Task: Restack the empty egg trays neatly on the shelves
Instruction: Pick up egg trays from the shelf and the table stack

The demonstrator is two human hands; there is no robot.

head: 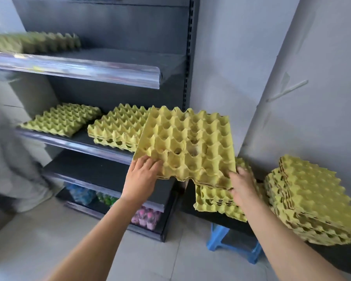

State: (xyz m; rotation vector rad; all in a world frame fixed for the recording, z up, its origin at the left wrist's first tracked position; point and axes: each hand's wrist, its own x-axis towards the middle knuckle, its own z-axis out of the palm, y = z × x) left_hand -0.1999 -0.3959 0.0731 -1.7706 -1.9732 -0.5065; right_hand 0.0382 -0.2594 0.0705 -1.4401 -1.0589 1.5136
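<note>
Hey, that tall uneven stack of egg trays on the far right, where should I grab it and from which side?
Best gripped under the bottom tray of the tall stack, at its left and right edges, coming from the front. The wall blocks the back, and the layers sit offset, so pinching the top would likely lift only part.

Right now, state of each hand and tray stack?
held trays: lifted, tilted, over the middle shelf's right end.
left hand: grips their near-left corner.
right hand: grips their near-right corner.
centre stack: resting on middle shelf.
far-right stack: resting, layers askew.
</note>
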